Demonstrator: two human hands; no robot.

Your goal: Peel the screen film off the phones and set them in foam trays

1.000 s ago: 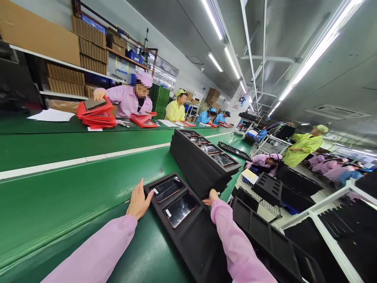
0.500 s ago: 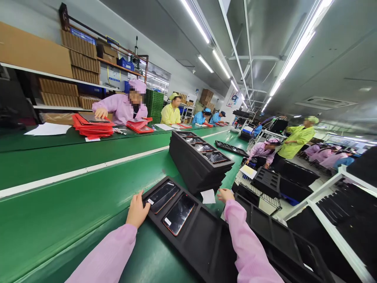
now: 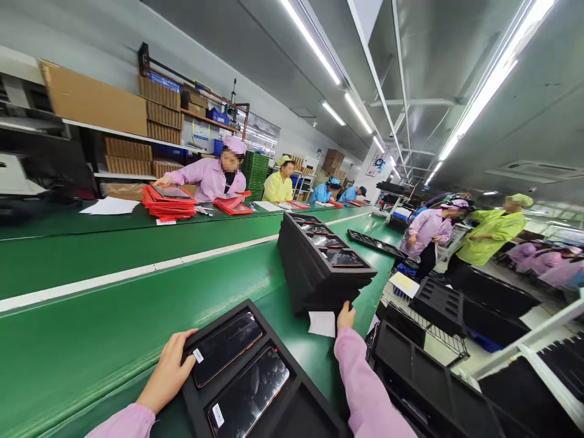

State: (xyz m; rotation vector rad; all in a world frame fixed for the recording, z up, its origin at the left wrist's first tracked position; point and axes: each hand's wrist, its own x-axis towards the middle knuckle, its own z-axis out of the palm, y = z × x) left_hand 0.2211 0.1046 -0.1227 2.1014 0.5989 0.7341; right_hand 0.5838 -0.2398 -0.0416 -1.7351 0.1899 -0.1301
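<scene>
A black foam tray [image 3: 292,371] lies on the green bench in front of me, with two smartphones in its compartments: one phone [image 3: 228,348] at the far end and another phone [image 3: 250,389] beside it. My left hand [image 3: 172,370] grips the tray's left edge, thumb on the rim near the first phone's white label. Beyond stands a tall stack of black trays [image 3: 314,274], the top one holding several phones. My right hand [image 3: 347,319] has its curled fingers against the stack's lower front corner. Just left of it, a white slip of paper [image 3: 322,323] sits at the stack's base.
Another black tray [image 3: 375,243] lies farther down the bench. More empty-looking trays [image 3: 424,359] are on my right, near a wire rack [image 3: 424,313]. Across the line, a co-worker in pink [image 3: 212,176] sits by a pile of red sleeves [image 3: 168,204]. Other people stand at right.
My view has turned left and the near tray appears closer and lower. My right hand has come from beside the paper to the stack's corner. A pink-clad person at right has stood up.
</scene>
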